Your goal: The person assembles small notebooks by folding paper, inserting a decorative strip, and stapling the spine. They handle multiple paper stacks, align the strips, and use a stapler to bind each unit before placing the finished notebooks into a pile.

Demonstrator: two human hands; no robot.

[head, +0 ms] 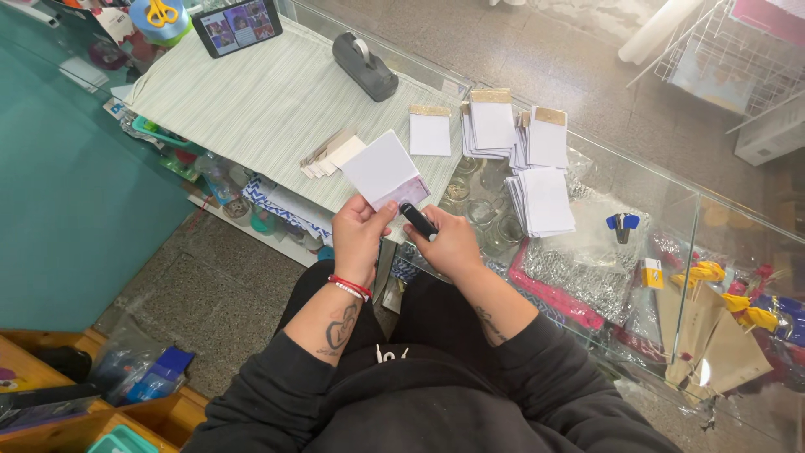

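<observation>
Card and marker over the glass case

My left hand (359, 235) pinches a white card (381, 168); my right hand (451, 243) wraps a black marker (418, 221); jars (486, 214) sit inside the glass case (671, 193).

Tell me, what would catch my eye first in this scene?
Likely the two hands at the centre: the left hand holds up a white card, while the right hand has a grip on a black marker beside it. Next, the stacks of white cards on the glass counter to the right, and the black tape dispenser on the striped mat above.
</observation>
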